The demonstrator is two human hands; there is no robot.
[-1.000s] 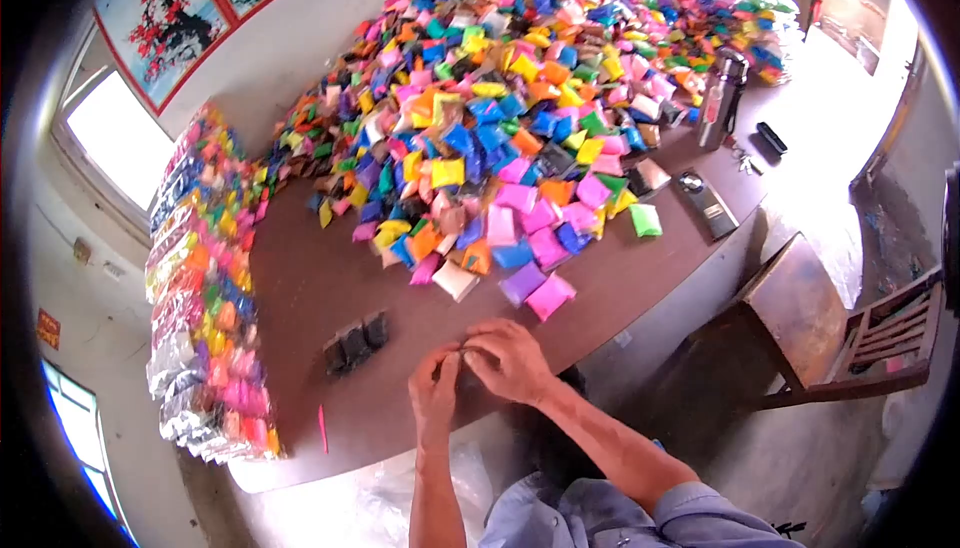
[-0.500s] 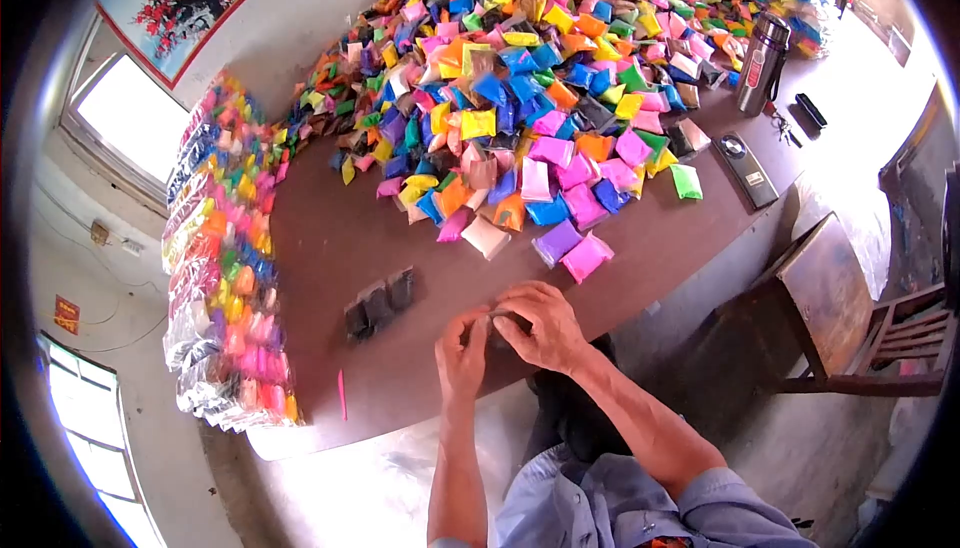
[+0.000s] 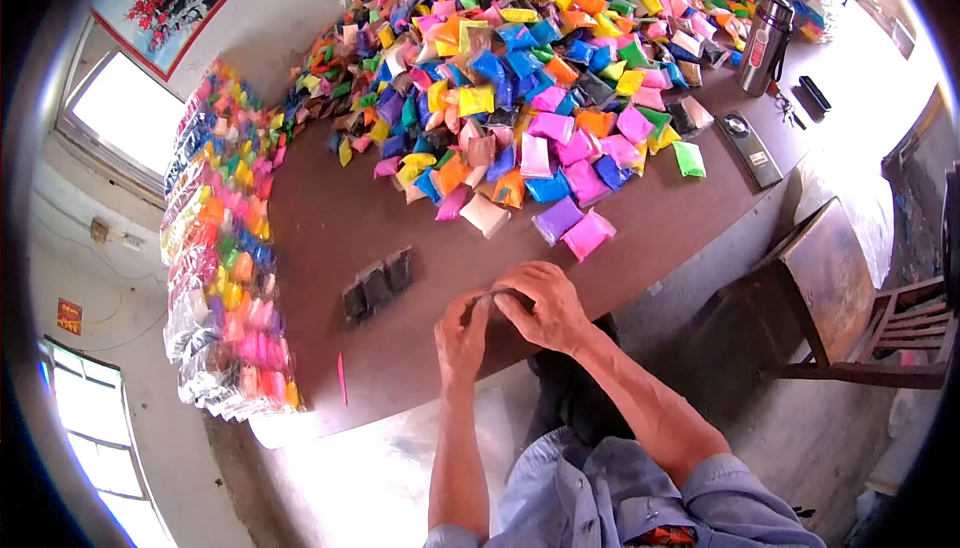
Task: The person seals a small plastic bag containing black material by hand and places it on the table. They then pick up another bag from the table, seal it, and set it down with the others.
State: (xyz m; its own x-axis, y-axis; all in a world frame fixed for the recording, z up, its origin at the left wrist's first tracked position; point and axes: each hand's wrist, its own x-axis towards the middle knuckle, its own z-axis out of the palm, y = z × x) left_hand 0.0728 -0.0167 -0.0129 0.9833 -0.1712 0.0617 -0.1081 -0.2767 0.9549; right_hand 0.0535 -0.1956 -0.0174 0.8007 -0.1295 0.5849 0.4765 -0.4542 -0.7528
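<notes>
No word, brand or number could be read with certainty. On the wall (image 3: 150, 373) at the left was a small red sign (image 3: 70, 316) with yellowish marks (too small and blurred to make out). Toward the far right of the table (image 3: 310, 238), an upright metallic flask (image 3: 777, 20) carried a reddish label (image 3: 758, 46) on its side, its print unclear. Nearer than the flask lay a flat device (image 3: 746, 145); a small pale label (image 3: 759, 159) sat toward its near end, illegible too. Whether the round disc (image 3: 737, 127) toward its far end bore figures could not be told.
</notes>
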